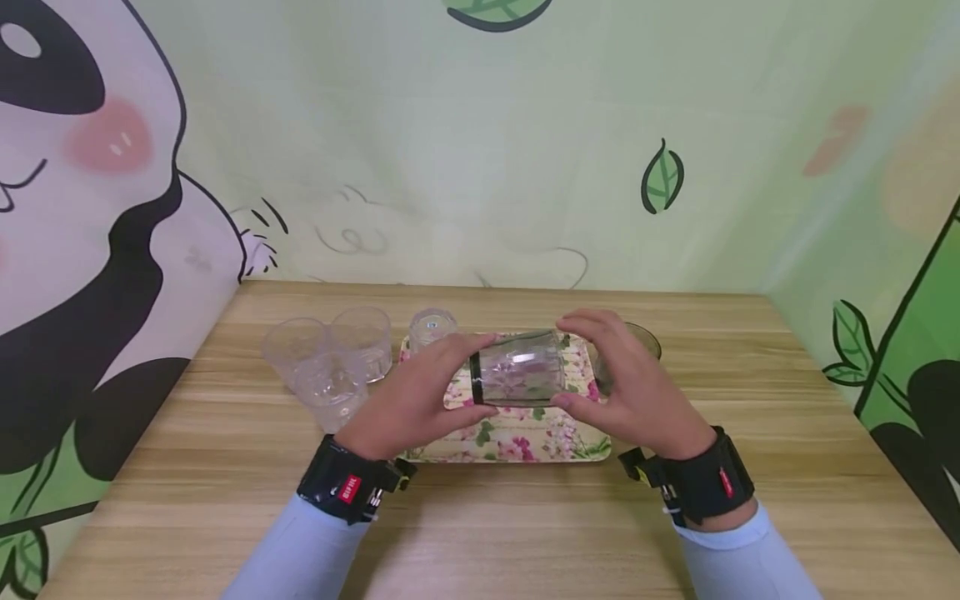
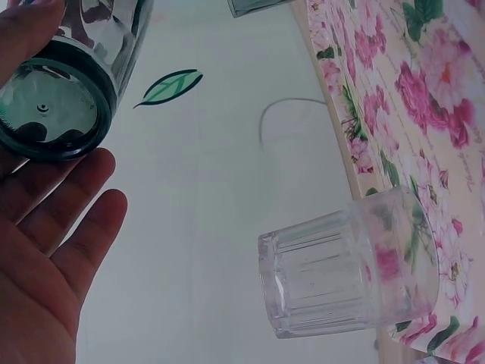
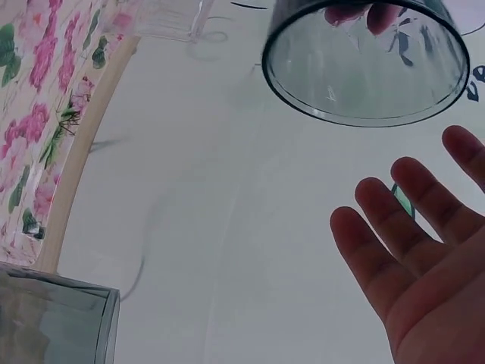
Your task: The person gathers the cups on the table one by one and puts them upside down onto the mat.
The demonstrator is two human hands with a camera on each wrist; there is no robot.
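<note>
A grey-tinted drinking glass [image 1: 521, 368] lies sideways in the air above a floral tray [image 1: 517, 450]. Its thick dark base [image 2: 98, 91] points left, its rim [image 3: 341, 120] right. My left hand [image 1: 420, 392] grips the base end between thumb and fingers. At the rim end, my right hand [image 1: 637, 387] is spread with thumb and fingers apart; in the right wrist view its fingers [image 3: 379, 258] are extended, clear of the rim. Whether the right thumb touches the glass I cannot tell. A clear glass [image 2: 341, 265] stands upside down on the tray's back left corner.
Left of the tray, clear glasses stand close together: one at the back [image 1: 363, 342], one further left [image 1: 288, 346], one in front [image 1: 330, 387] beside my left wrist. Another tinted glass [image 1: 647, 340] is partly hidden behind my right hand. A printed cloth wall [image 1: 450, 167] borders the wooden table [image 1: 525, 533].
</note>
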